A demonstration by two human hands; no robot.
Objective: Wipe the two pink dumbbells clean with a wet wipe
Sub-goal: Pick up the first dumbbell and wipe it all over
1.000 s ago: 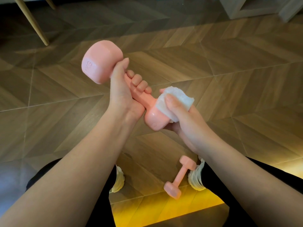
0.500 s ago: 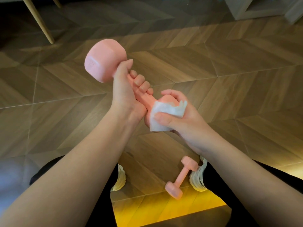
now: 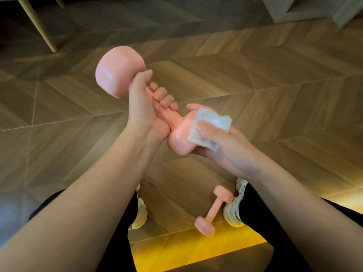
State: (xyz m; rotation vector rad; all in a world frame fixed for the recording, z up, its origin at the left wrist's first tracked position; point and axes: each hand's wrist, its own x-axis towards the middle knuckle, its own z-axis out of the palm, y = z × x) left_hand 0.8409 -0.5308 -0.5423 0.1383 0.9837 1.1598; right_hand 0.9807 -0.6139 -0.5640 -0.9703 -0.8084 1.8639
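Observation:
My left hand [image 3: 144, 110] grips the handle of a pink dumbbell [image 3: 117, 71], held tilted in the air with one head up at the left. Its lower head [image 3: 179, 137] looks wet and shiny. My right hand [image 3: 218, 142] cups that lower head and presses a white wet wipe [image 3: 208, 127] against its right side with the thumb. A second pink dumbbell [image 3: 214, 210] lies on the wooden floor between my feet, close to my right shoe.
Herringbone wood floor [image 3: 255, 75] all around. A wooden chair leg [image 3: 37, 24] stands at the upper left, pale furniture [image 3: 306, 8] at the upper right. My white shoes [image 3: 233, 213] and black trouser legs frame the lying dumbbell. A yellow glow lights the floor at the bottom.
My right hand slid the wipe from the near face of the lower head up onto its right side. The held dumbbell stayed almost still in my left hand.

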